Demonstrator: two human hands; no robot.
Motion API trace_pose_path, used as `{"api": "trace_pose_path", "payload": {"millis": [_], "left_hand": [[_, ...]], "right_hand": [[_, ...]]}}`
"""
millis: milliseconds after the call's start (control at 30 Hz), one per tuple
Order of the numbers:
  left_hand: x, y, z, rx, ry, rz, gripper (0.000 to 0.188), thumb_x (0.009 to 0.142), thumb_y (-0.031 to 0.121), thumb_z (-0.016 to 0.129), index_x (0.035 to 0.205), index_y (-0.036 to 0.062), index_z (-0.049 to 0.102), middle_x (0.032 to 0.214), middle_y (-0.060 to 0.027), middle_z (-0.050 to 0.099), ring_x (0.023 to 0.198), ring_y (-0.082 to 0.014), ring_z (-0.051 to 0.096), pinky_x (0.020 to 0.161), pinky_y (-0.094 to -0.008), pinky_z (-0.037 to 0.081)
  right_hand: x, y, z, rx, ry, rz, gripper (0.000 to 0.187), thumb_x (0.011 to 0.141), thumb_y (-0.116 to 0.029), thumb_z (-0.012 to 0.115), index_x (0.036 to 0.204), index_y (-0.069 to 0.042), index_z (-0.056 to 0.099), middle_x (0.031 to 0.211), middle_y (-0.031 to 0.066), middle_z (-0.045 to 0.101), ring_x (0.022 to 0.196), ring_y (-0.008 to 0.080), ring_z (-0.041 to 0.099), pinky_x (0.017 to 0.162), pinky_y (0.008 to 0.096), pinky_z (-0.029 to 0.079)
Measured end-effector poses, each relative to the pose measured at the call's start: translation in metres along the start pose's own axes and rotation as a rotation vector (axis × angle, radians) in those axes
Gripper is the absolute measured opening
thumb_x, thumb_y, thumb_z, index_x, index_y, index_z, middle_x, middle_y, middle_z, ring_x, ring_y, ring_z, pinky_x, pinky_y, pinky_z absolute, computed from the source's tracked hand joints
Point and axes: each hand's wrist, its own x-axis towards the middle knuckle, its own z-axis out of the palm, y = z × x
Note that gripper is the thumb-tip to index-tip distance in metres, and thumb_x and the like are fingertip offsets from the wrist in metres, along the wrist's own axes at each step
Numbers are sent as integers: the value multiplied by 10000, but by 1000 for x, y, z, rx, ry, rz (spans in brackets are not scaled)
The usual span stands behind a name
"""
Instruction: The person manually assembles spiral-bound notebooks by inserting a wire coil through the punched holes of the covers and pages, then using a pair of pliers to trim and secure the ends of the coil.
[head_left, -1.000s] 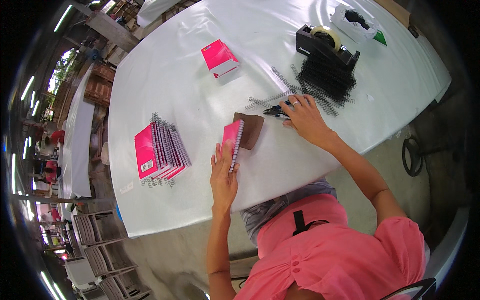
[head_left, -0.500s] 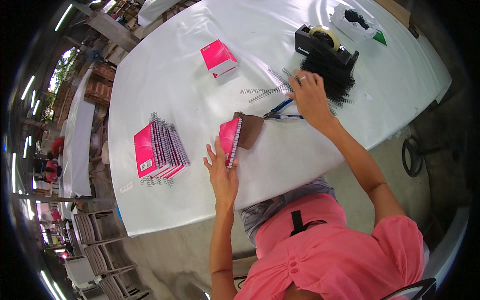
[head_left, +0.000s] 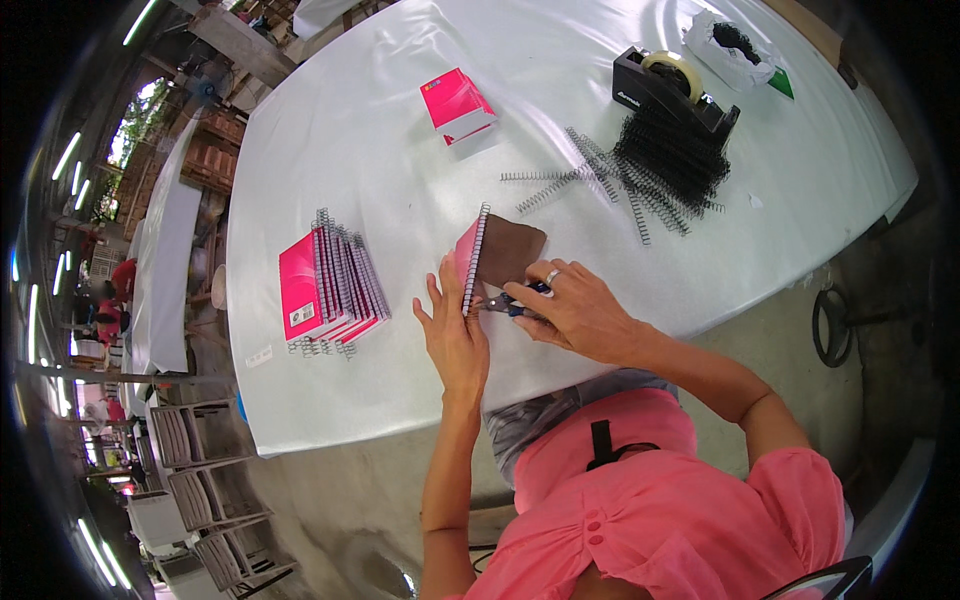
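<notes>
My left hand grips a small pink notebook by its near end, thumb by the spine. A dark wire coil runs along that spine and sticks out a little past the far end. In my right hand are blue-handled pliers, their jaws at the coil's near end, close to my left thumb. Whether the jaws pinch the wire cannot be made out. Beside the notebook, partly under it, lies a brown flat piece.
To the left stands a stack of coil-bound pink notebooks. Farther off sits a pink block of notebooks. Loose wire coils and a dark heap of coils lie at right, by a black tape dispenser and a white bag.
My right hand has left the loose coils, taken up the pliers and brought them to the notebook's near end. The notebook is turned more upright in my left hand.
</notes>
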Motion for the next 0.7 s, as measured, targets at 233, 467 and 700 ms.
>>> {"api": "trace_pose_path", "payload": {"millis": [233, 467, 700], "left_hand": [[3, 6, -2, 47, 45, 5, 599, 895, -3, 523, 1460, 120, 367, 1470, -80, 437, 1360, -357, 386, 1123, -566, 197], [0, -1, -6, 168, 186, 128, 694, 771, -86, 536, 1434, 75, 406, 1453, -54, 466, 1368, -333, 384, 1128, -559, 194], [34, -8, -96, 375, 365, 258, 618, 809, -76, 560, 1405, 54, 459, 1434, -66, 491, 1389, -294, 373, 1124, -543, 227]], "right_hand": [[10, -6, -1, -45, 10, -60, 313, 870, -244, 653, 1135, -85, 601, 992, 117, 549, 863, 264, 561, 727, 367, 458], [38, 3, -19, 1026, -769, 574, 304, 976, -300, 528, 879, -13, 559, 798, 103, 552, 703, 148, 570, 548, 310, 466], [19, 54, -34, 158, -332, 207, 313, 901, -194, 626, 1158, -18, 596, 1085, 139, 593, 939, 275, 589, 819, 374, 465]]}}
